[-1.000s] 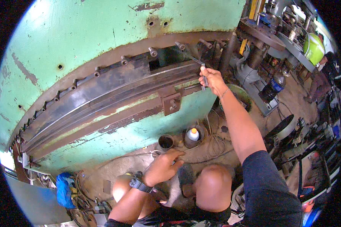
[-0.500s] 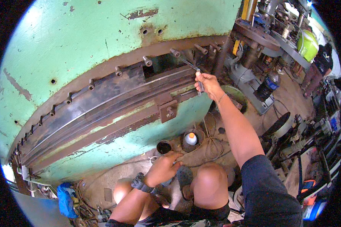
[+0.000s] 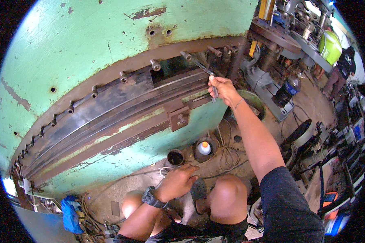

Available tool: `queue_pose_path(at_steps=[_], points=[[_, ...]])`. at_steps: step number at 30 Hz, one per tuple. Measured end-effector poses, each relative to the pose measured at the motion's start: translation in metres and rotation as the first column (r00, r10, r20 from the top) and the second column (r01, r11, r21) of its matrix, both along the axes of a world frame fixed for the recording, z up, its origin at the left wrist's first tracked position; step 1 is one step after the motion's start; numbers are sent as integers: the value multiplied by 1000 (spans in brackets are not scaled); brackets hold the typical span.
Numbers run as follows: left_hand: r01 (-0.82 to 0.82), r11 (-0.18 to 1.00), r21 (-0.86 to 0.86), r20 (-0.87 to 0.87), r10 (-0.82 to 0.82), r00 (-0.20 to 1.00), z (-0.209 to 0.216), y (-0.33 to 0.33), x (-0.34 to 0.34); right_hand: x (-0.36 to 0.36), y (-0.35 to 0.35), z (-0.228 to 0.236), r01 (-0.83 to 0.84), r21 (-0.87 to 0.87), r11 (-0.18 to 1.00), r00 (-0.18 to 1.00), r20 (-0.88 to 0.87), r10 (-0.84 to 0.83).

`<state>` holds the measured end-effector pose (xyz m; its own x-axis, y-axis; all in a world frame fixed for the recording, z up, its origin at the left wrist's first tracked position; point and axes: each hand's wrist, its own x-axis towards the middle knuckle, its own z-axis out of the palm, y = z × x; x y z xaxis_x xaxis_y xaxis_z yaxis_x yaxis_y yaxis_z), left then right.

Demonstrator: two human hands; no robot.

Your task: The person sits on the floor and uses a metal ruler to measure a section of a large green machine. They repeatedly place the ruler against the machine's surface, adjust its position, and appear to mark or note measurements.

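Observation:
My right hand (image 3: 222,88) is closed around a silver metal wrench (image 3: 214,94), thumb pressed on its upper part. A thin dark bar runs from the wrench's top up to a socket-head bolt (image 3: 185,55) on the green machine; the exact joint is too small to make out. More such bolts (image 3: 155,65) stick out in a row along the machine's brown, curved-looking edge, above a long dark steel plate (image 3: 109,91). My left hand (image 3: 177,182), with a black watch on the wrist, hovers over my knees. Its fingers are loosely stretched and no held thing shows.
Below the machine stand a dark open can (image 3: 175,158) and a container with a white, orange-capped bottle (image 3: 204,148). Cord (image 3: 230,158) lies coiled on the floor. Rightward are a bottle of dark liquid (image 3: 288,91), heavy machinery and metal parts. Blue cloth (image 3: 71,214) lies lower left.
The view has shifted slightly, moving the machine a little leftward in it. My left hand has turned a bit and its fingers have shifted. The right hand keeps its grip on the wrench.

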<state>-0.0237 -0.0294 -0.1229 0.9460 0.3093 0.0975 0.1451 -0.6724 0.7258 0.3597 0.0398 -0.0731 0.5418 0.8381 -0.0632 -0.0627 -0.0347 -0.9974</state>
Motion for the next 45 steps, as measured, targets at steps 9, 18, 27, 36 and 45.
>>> queue_pose_path(at_steps=[9,18,27,36,45], points=[[27,1000,14,-37,-26,999,4,-2,5,4,2,-6,-8,24,1000,1000,15,8],[48,999,18,-22,-48,999,10,-24,-7,4,0,-3,-24,19,1000,999,31,23],[59,996,72,12,-60,998,8,-24,8,8,3,-4,-56,8,998,998,4,56],[64,996,55,18,-65,998,6,-20,5,8,-1,-3,-61,22,998,998,1,61],[93,985,145,1,-94,996,7,-26,-3,6,0,-4,-39,19,999,999,19,39]])
